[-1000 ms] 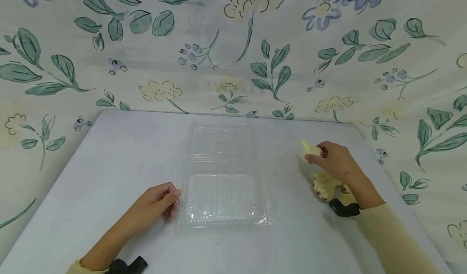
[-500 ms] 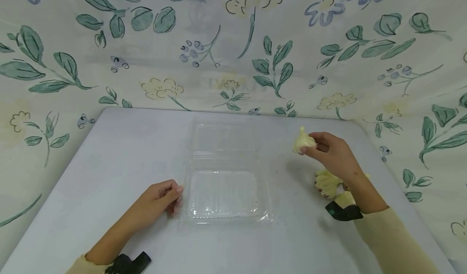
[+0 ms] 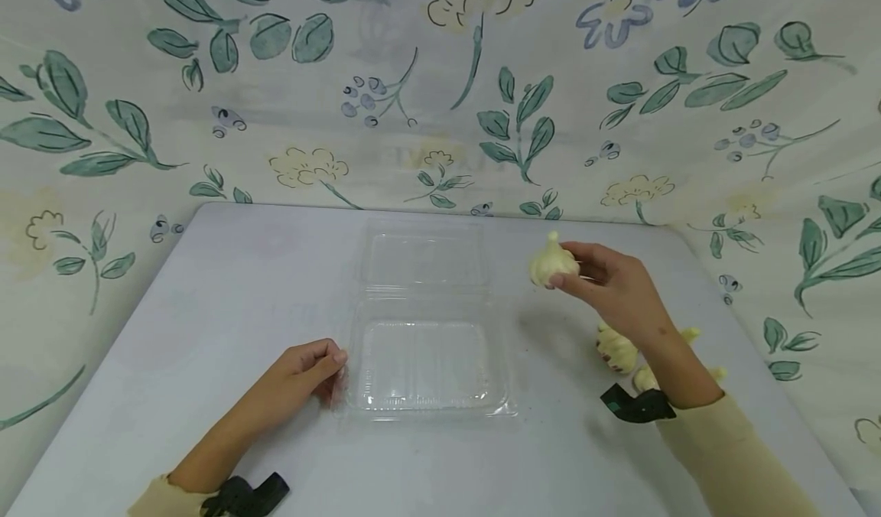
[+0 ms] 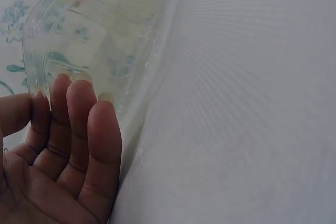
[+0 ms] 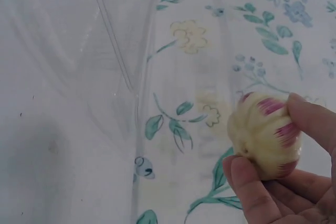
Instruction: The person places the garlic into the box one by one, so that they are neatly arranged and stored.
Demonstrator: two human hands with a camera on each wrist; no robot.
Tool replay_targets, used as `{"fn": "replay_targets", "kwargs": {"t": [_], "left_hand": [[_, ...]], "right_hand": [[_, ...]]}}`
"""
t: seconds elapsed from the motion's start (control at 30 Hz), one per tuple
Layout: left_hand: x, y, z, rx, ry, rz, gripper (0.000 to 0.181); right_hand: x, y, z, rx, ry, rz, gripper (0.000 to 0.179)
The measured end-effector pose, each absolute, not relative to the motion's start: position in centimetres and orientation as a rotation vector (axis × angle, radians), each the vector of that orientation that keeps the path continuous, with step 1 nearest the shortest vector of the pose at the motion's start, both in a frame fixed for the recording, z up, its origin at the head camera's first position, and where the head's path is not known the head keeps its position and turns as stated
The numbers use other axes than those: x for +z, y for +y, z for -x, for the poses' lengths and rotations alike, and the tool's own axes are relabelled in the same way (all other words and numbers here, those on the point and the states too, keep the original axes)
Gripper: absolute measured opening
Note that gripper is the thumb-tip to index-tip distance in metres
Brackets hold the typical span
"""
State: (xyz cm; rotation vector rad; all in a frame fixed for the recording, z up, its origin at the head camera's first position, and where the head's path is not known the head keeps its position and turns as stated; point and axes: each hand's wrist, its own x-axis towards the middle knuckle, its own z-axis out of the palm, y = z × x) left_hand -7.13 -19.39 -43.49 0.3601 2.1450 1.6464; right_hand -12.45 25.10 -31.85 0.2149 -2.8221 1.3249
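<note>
A clear plastic clamshell container point(image 3: 433, 368) lies open on the white table, its lid point(image 3: 427, 261) folded back away from me. At its left edge, my left hand point(image 3: 303, 375) pinches the rim between thumb and index finger; the left wrist view shows the other fingers point(image 4: 104, 135) along the outside of the wall. My right hand point(image 3: 619, 287) holds a garlic bulb point(image 3: 551, 262) raised above the table, right of the lid, stem upward. From below, in the right wrist view, that bulb point(image 5: 268, 135) is cream with purple streaks, gripped between thumb and fingers.
More garlic bulbs point(image 3: 617, 349) lie on the right side of the table, partly hidden under my right forearm. A floral cloth point(image 3: 385, 104) hangs behind the table's far edge. Black straps point(image 3: 636, 404) sit at both wrists.
My right hand has lifted the garlic bulb from near the others and carried it left toward the container, turning its stem upward. My left hand stays at the container's rim.
</note>
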Motion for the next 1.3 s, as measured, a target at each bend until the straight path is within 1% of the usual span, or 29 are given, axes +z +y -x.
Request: {"fn": "replay_targets", "kwargs": {"t": [0.27, 0.47, 0.6, 0.77, 0.93, 1.3], "left_hand": [[-43.7, -19.7, 7.3, 1.729, 2.067, -0.411, 0.03], [-43.9, -19.8, 7.4, 1.76, 2.035, -0.401, 0.028], [-44.0, -19.8, 7.4, 1.758, 2.041, -0.408, 0.027], [-43.9, -19.9, 7.4, 1.758, 2.042, -0.411, 0.028], [-44.0, -19.9, 7.4, 1.763, 2.041, -0.41, 0.027], [-44.2, -19.9, 7.4, 1.77, 2.055, -0.427, 0.026]], "right_hand": [[-31.6, 23.3, 12.6, 1.499, -2.789, -0.224, 0.065], [-31.8, 21.7, 12.6, 1.528, -2.79, -0.273, 0.059], [-32.3, 20.6, 12.7, 1.557, -2.766, -0.36, 0.053], [-33.3, 19.0, 12.7, 1.609, -2.762, -0.465, 0.052], [-34.1, 17.4, 12.5, 1.732, -2.756, -0.495, 0.051], [-35.7, 15.0, 12.4, 1.8, -2.802, -0.56, 0.055]]}}
